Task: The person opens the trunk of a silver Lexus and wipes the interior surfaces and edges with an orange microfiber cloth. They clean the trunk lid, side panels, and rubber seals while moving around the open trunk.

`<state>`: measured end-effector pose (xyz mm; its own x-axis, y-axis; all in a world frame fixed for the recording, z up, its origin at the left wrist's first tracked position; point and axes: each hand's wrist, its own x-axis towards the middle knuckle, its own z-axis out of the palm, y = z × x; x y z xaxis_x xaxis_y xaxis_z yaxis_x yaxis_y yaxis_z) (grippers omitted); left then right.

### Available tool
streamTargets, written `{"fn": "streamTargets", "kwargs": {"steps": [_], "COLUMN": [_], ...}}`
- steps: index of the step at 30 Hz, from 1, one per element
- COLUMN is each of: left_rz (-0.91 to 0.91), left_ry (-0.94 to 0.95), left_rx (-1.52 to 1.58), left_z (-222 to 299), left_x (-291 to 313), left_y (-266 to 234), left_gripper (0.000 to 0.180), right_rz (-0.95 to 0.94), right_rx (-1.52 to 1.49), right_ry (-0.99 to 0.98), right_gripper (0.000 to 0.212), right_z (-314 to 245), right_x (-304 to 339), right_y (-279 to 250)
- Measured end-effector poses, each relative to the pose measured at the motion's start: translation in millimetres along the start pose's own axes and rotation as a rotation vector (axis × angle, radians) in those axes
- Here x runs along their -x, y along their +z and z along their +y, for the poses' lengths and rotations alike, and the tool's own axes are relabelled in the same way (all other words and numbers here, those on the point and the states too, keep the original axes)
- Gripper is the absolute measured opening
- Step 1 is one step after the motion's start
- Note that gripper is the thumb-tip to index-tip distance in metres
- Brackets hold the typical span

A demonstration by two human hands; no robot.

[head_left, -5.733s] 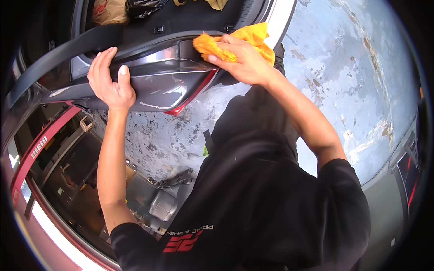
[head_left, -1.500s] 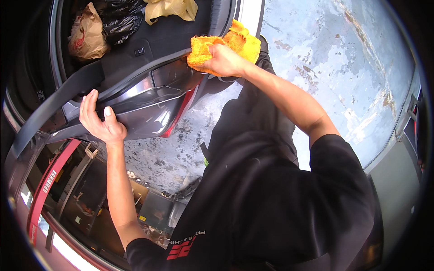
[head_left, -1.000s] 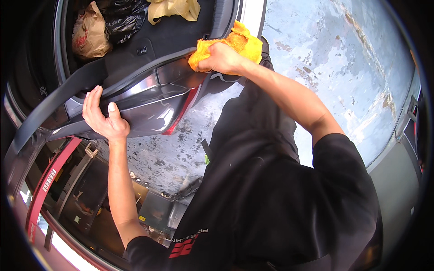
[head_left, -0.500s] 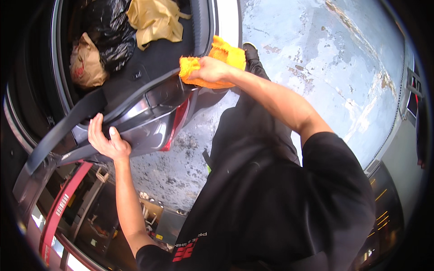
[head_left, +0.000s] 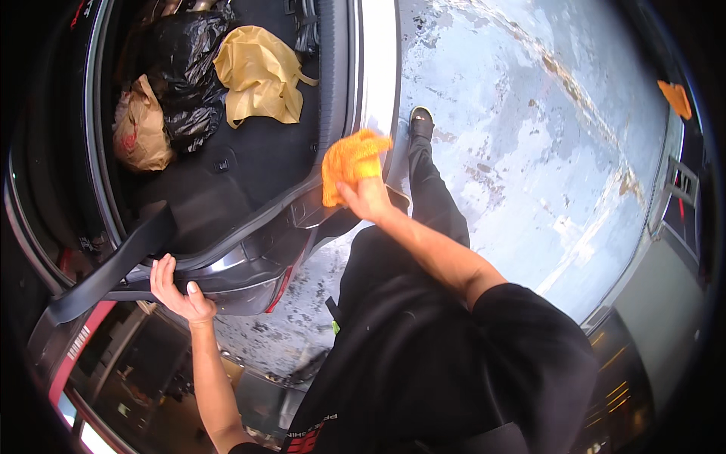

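My right hand (head_left: 367, 198) is closed round an orange towelling cloth (head_left: 352, 163). It is at the near right corner of an open car boot (head_left: 272, 155), where the white body panel (head_left: 380, 68) meets the dark sill trim (head_left: 310, 208). Whether the cloth presses on the trim, I cannot tell. Farther left, my left hand (head_left: 183, 295) rests on the dark edge of the boot opening, its fingers apart and nothing held. Below the trim a red tail light (head_left: 281, 291) shows in part.
Inside the boot lie a tan cloth-like bag (head_left: 261, 72), a black plastic bag (head_left: 189, 64) and a brown paper bag (head_left: 142, 129). A dark curved strip (head_left: 113, 261) crosses at left. Another orange cloth (head_left: 675, 99) is at far right, beyond the worn blue-grey floor (head_left: 507, 151).
My right hand has drawn the cloth nearer to me along the boot corner, and the cloth is bunched differently. The view has shifted; my left hand stays on the boot edge.
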<state>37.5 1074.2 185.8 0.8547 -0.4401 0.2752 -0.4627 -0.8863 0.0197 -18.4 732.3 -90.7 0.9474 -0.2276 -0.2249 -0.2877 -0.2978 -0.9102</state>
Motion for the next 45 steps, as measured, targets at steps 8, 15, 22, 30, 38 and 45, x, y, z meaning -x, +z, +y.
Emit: {"fn": "streamTargets", "kwargs": {"steps": [8,15,22,30,38,45], "left_rz": [-0.185,-0.244,-0.208,-0.231,-0.262,-0.275], "left_ry": [-0.099,-0.419,-0.396,-0.393,-0.392,-0.362], "left_rx": [-0.088,-0.005,-0.009,-0.028,-0.055,-0.057], "left_z": [16,38,44,45,40,41], "left_x": [-18,-29,-38,-37,-31,-38], "left_y": [-15,-12,-9,-7,-8,-8], "left_gripper": [0.061,0.057,0.054,0.047,0.05,0.051], "right_rz": [-0.353,-0.074,-0.379,-0.129,0.573,0.034], "right_rx": [0.619,0.59,0.497,0.71,0.233,0.05], "right_ry": [-0.712,-0.659,-0.935,-0.716,-0.366,-0.241], "right_gripper": [0.054,0.041,0.054,0.045,0.022,0.042], "right_z": [37,-28,-6,18,29,13], "right_x": [-139,-333,-173,-297,-457,-100], "right_y": [-75,-97,-59,-95,-96,-60]}}
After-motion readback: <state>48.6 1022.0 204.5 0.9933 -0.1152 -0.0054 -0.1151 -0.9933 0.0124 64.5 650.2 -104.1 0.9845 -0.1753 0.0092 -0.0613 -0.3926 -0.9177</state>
